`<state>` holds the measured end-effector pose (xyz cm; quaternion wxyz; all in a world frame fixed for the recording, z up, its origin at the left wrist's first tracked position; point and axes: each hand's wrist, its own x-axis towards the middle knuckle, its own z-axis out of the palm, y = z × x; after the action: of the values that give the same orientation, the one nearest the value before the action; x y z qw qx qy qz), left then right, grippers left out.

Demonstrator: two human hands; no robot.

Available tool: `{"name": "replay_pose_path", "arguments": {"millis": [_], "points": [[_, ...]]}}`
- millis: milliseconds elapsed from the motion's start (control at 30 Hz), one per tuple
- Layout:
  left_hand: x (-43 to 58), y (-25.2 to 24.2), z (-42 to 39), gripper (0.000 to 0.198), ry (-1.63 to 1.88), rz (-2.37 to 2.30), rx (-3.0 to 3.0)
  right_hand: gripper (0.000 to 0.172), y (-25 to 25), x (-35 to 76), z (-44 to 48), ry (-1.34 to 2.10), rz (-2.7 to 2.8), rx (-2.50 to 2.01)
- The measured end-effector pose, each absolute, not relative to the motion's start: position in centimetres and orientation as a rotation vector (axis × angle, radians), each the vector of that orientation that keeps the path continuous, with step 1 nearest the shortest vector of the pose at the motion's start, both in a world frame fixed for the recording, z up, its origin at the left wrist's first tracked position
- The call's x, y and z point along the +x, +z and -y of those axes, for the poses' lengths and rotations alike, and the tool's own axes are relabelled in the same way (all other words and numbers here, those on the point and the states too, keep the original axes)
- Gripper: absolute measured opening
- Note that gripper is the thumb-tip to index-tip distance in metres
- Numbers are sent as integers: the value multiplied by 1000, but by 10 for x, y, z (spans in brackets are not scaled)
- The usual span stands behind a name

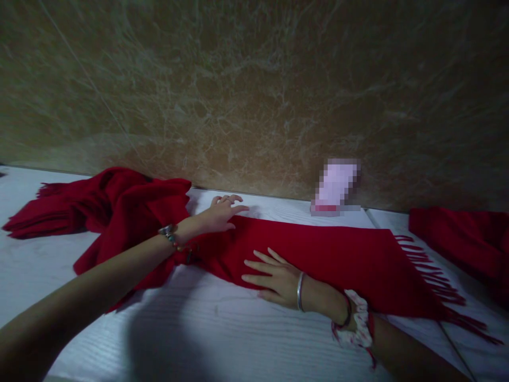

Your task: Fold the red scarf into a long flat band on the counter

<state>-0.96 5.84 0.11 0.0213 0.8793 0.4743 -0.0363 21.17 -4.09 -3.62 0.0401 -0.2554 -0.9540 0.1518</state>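
A red fringed scarf (318, 249) lies flat across the white surface, its tassels spread at the right end. Toward the left it runs into a crumpled heap of red cloth (131, 212). My right hand (278, 278) rests palm down on the scarf's near edge, fingers spread. Near the scarf's far edge, beside the heap, is my left hand (222, 214), its fingers apart and slightly bent with nothing between them. Whether the left hand touches the cloth I cannot tell.
A brown marbled wall (238, 106) rises behind the white surface (238, 329). Against it leans a pink, blurred-out rectangular object (336, 185). More red cloth (465, 239) lies at the right edge. Folded red cloth (51, 212) with a fringe is at the far left.
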Motion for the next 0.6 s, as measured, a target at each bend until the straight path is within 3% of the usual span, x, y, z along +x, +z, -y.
{"name": "replay_pose_path", "arguments": {"millis": [200, 400, 600], "points": [[0, -29, -15, 52, -149, -1123, 2807, 55, -34, 224, 27, 264, 2775, -1480], [-19, -29, -18, 63, -301, -1014, 2779, 58, -32, 227, 30, 219, 2856, -1538], [-1, -28, -14, 65, -101, -1072, 2834, 68, -32, 234, 23, 171, 2757, -1666]]}}
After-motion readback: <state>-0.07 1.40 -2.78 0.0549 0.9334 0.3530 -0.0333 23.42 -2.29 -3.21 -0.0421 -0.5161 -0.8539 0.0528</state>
